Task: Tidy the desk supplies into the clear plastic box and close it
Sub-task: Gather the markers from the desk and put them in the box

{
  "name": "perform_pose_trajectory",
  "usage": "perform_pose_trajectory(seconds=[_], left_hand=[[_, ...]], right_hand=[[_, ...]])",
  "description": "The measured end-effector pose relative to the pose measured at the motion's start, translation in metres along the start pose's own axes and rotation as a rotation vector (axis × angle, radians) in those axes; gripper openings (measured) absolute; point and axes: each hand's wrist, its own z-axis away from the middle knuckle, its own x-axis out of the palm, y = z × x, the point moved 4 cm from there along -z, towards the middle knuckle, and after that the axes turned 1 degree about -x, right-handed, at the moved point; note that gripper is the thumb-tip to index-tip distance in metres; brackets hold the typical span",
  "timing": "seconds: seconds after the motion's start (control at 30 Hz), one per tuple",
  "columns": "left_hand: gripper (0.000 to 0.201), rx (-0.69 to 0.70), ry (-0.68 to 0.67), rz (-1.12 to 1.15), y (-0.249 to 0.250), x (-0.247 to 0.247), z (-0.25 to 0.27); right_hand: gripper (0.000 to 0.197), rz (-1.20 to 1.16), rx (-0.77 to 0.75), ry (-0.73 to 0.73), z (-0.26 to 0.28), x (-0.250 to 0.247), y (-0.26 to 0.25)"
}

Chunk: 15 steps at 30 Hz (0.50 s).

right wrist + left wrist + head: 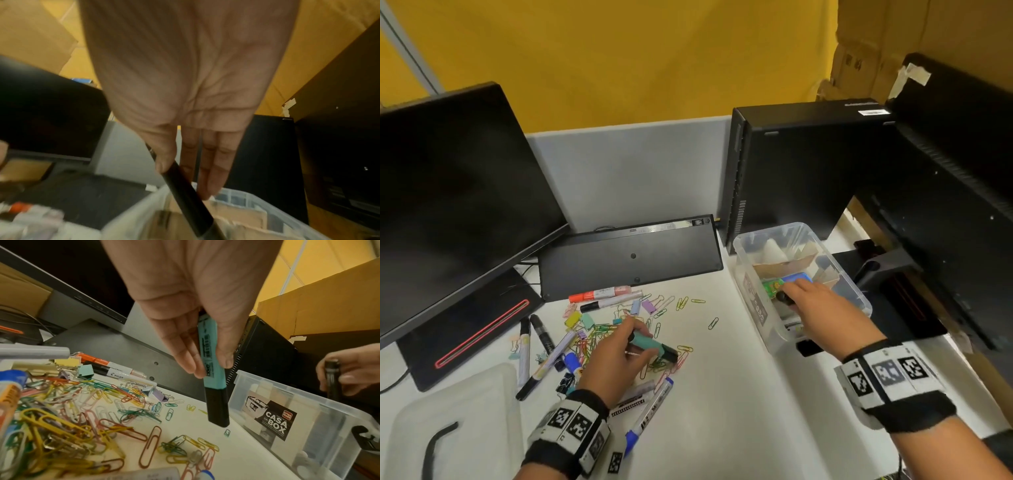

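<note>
My left hand (619,349) (205,366) pinches a teal highlighter (650,343) (211,363) with a black cap just above a heap of coloured paper clips (599,339) (61,426). Over the open clear plastic box (751,305) (308,423) (133,217), my right hand (808,296) (185,172) holds a black marker (784,297) (333,379) (185,191), its lower end down inside the box. More markers (602,294) and binder clips (582,320) lie around the clips. The box's lid (465,421) lies at the near left.
A monitor (455,198) stands at the left, an upturned keyboard (630,253) leans behind the supplies, and a black computer tower (791,171) rises behind the box. A second monitor's back (945,188) and its stand (887,270) crowd the right side.
</note>
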Motion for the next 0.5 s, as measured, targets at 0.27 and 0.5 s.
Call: perform_pose_trajectory(seconds=[0.27,0.5], left_hand=[[0.042,0.053,-0.11,-0.237,-0.005,0.005,0.003],[0.032,0.024,0.016,-0.115,-0.001,0.014,0.011]], right_hand=[[0.049,-0.016,0.036,-0.25,-0.034,0.055,0.036],[0.031,-0.264,0.232,0.302,-0.015,0.034,0.066]])
